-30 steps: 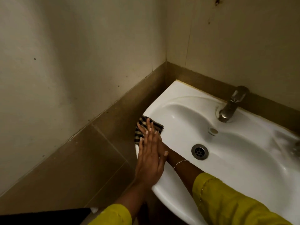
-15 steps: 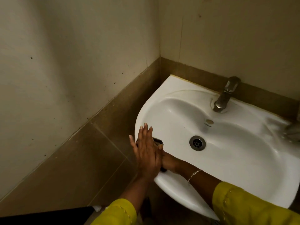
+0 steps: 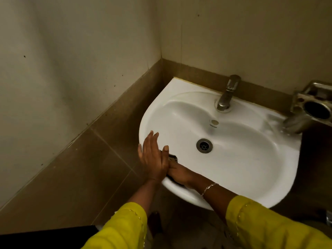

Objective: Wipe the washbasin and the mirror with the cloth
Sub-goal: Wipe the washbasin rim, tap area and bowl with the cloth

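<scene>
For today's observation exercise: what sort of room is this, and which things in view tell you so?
Most likely a small bathroom or washroom: a white washbasin with a metal tap, fixed in a tiled wall corner.

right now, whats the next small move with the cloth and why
Probably slide the cloth on along the near rim of the washbasin, toward the right. The right hand presses it on the front-left rim, the left hand flat over it; the rim further right looks not yet reached.

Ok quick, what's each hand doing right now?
Left hand: open, fingers straight, holding nothing.
Right hand: pressing the cloth on the washbasin rim; grip hidden.
</scene>
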The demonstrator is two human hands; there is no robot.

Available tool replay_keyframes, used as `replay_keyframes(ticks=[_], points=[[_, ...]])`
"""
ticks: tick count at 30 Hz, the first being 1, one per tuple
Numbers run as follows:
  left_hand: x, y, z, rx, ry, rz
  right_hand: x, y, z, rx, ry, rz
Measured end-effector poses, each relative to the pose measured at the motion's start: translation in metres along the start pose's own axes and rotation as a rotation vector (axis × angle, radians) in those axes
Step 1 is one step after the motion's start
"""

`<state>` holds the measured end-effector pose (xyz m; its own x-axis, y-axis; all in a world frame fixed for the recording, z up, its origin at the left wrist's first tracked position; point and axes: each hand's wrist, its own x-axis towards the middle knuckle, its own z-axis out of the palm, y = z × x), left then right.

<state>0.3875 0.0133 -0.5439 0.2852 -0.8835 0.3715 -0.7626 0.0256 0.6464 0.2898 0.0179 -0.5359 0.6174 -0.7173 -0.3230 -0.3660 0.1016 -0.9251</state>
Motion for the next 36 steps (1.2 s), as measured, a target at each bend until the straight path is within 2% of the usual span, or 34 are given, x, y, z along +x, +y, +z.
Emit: replay_keyframes(ticks=[4,8,16,19,21,24,26,32,36], points=[[0.000,-0.002,0.002,0.031,-0.190,0.124,-0.022,0.000,-0.006,-0.048,-0.026,0.007],[-0.002,-0.005,0.000,0.016,-0.280,0.133,-0.038,0.000,-0.010,-0.208,-0.089,-0.028],[0.000,-0.007,0.004,0.102,-0.325,0.179,-0.089,0.022,-0.035,-0.440,-0.205,0.019],[0.000,-0.008,0.004,0.122,-0.322,0.174,-0.098,0.028,-0.043,-0.412,-0.230,0.089],[0.000,-0.007,0.005,0.136,-0.328,0.173,-0.092,0.020,-0.036,-0.333,-0.164,0.118],[0.000,-0.007,0.004,0.144,-0.349,0.168,-0.067,0.007,-0.006,-0.556,0.014,0.147],[0.000,-0.007,0.005,0.156,-0.362,0.168,-0.056,0.005,0.010,-0.620,0.104,0.150],[-0.002,-0.010,0.008,0.276,-0.388,0.279,-0.093,0.006,-0.010,-0.697,0.084,0.097],[-0.011,-0.004,0.010,0.305,-0.465,0.213,-0.130,0.022,-0.035,-0.779,0.145,0.114]])
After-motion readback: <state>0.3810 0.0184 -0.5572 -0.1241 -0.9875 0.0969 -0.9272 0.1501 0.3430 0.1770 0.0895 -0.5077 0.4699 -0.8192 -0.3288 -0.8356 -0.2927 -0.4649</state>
